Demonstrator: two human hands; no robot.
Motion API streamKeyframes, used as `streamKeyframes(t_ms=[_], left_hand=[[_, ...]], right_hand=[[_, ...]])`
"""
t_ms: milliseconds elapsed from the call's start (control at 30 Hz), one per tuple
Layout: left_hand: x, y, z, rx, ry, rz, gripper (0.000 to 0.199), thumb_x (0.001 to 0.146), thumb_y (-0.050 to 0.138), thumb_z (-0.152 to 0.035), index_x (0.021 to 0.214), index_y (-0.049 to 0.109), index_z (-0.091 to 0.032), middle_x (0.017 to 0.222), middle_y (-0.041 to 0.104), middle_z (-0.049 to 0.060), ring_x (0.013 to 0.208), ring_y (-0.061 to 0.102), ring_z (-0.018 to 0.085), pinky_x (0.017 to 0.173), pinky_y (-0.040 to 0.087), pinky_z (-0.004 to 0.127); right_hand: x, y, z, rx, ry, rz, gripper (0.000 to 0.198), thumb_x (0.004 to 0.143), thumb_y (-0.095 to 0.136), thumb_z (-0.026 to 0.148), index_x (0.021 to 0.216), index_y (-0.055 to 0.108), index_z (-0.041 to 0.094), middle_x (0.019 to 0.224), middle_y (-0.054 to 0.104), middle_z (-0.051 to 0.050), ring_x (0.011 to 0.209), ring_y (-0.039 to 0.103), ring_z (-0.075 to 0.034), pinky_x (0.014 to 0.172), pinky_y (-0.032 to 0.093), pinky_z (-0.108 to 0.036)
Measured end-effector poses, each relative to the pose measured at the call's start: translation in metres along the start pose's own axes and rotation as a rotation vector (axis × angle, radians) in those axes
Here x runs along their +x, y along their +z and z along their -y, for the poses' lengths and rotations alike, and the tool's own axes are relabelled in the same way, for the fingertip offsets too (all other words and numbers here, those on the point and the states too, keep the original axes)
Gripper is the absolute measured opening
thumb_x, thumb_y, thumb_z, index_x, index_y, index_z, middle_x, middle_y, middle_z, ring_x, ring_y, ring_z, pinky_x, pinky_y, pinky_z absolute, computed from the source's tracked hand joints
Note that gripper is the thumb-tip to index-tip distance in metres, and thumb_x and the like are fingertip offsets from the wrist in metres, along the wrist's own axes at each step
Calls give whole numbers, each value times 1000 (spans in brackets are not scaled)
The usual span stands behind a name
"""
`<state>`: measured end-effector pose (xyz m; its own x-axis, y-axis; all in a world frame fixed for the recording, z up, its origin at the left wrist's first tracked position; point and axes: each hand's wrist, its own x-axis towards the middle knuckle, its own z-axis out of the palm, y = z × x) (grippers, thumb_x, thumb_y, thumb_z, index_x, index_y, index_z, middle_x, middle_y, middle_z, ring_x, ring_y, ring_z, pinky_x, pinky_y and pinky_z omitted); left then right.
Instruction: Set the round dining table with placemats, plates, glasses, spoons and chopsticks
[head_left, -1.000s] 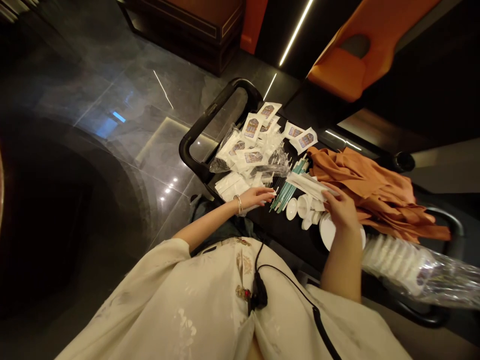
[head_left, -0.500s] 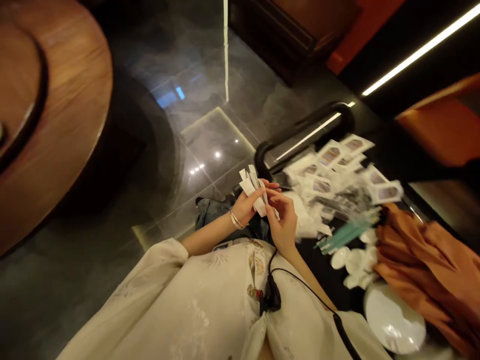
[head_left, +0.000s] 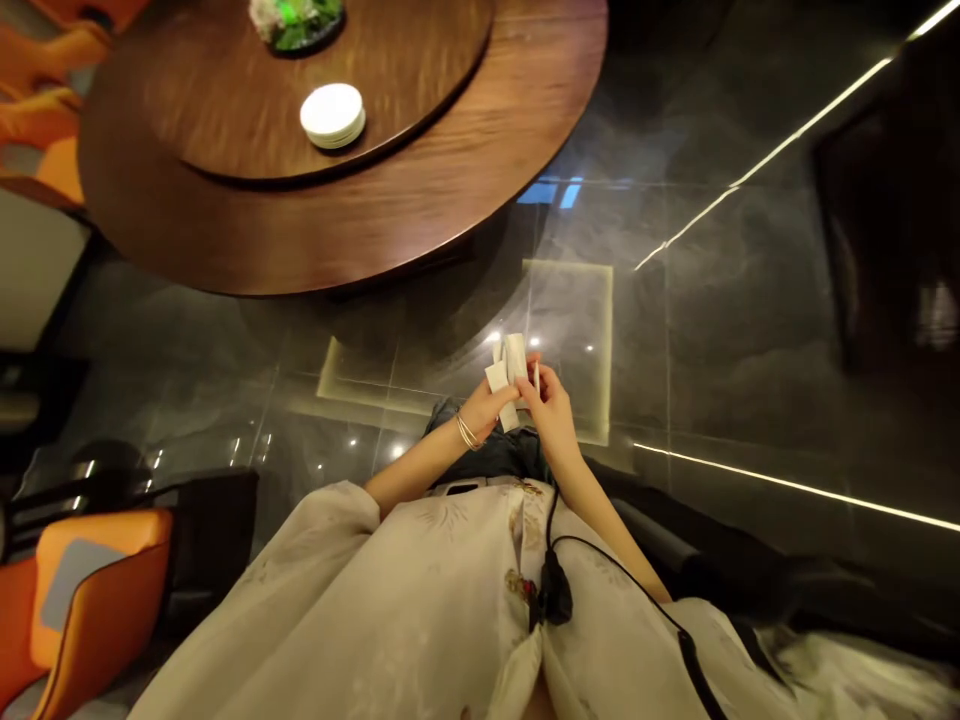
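Note:
Several narrow white paper packets (head_left: pixel 515 358) are held upright in front of my waist, some leaning apart at the top. My left hand (head_left: pixel 481 408), with thin bangles at the wrist, is closed around their lower part. From the other side my right hand (head_left: pixel 552 408) grips the same bunch, its thumb across the front and a thin white edge showing between its fingers. What is printed on the packets, if anything, is too small to read.
Ahead stands a round wooden table (head_left: pixel 420 225) with a turntable bearing a stack of white plates (head_left: pixel 332 115) and a flower arrangement (head_left: pixel 296 22). An orange chair (head_left: pixel 112 590) with a grey cushion is at lower left. Glossy dark tiles (head_left: pixel 720 360) cover the floor. A black cable (head_left: pixel 615 570) hangs at my front.
My view has turned left, from the side surface with packets, small white dishes and orange cloth toward the round table. Both hands still hold the white packets, which are now fanned differently.

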<state>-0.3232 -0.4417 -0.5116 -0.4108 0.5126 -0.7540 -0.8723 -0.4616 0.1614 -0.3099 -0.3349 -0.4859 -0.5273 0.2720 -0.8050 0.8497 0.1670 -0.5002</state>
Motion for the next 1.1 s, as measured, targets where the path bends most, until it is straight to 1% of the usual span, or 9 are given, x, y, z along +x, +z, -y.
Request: streamKeyframes(t_ms=[100, 167, 267, 367, 467, 600, 700, 833, 1100], left_hand=[[18, 63, 73, 85, -37, 23, 62, 65, 67, -29, 126, 59, -17, 131, 60, 11, 122, 54, 30, 96, 50, 40], [21, 68, 89, 85, -66, 39, 68, 67, 66, -30, 133, 54, -20, 141, 52, 11, 125, 52, 31, 92, 52, 40], [19, 39, 77, 95, -70, 64, 72, 71, 68, -31, 139, 48, -26, 150, 41, 10, 129, 48, 32, 89, 53, 38], [14, 19, 64, 152, -38, 58, 73, 69, 75, -33, 138, 51, -26, 146, 47, 10, 126, 51, 31, 87, 53, 35], [5, 25, 67, 248, 3, 21, 75, 63, 82, -37, 132, 57, -21, 130, 60, 11, 114, 58, 29, 86, 52, 34], [-13, 38, 76, 299, -117, 34, 74, 61, 83, -40, 127, 60, -17, 112, 68, 11, 92, 65, 24, 73, 54, 32], [-26, 40, 70, 244, -131, 89, 79, 63, 82, -37, 136, 53, -24, 122, 64, 11, 87, 65, 20, 72, 55, 32], [-34, 36, 62, 123, -22, 163, 81, 69, 77, -36, 142, 44, -34, 143, 49, 9, 109, 61, 25, 85, 55, 37], [-35, 9, 49, 303, -112, 221, 86, 56, 86, -32, 134, 55, -15, 119, 64, 15, 107, 62, 32, 90, 52, 42]], right_hand=[[-6, -94, -48, 120, 39, 31, 33, 73, 62, 49, 90, 57, 21, 75, 61, -1, 71, 57, -16, 64, 49, -28], [-6, -111, -68, 256, 49, 38, 30, 74, 60, 50, 85, 54, 22, 72, 59, -1, 66, 55, -15, 60, 48, -27], [1, -86, -75, 380, 70, 59, 28, 75, 56, 50, 77, 47, 24, 62, 50, 3, 55, 46, -12, 51, 42, -24], [4, -60, -64, 365, 126, 92, 33, 69, 65, 51, 84, 52, 24, 61, 48, 4, 53, 45, -11, 48, 40, -24], [-2, -61, -49, 259, 111, 117, 43, 60, 72, 50, 90, 59, 22, 69, 56, 2, 63, 54, -15, 53, 46, -26], [-16, -71, -45, 221, 14, 169, 40, 58, 73, 48, 83, 61, 19, 71, 62, -1, 67, 57, -16, 56, 46, -27], [-24, -71, -49, 255, 18, 191, 41, 61, 71, 52, 83, 60, 19, 70, 62, -2, 61, 55, -16, 51, 43, -26], [-27, -61, -52, 304, 54, 141, 43, 72, 59, 62, 83, 57, 20, 64, 58, -1, 51, 49, -14, 45, 39, -27], [-28, -34, -29, 154, -169, 260, 45, 54, 78, 47, 86, 60, 21, 83, 65, -2, 77, 60, -19, 76, 51, -32]])
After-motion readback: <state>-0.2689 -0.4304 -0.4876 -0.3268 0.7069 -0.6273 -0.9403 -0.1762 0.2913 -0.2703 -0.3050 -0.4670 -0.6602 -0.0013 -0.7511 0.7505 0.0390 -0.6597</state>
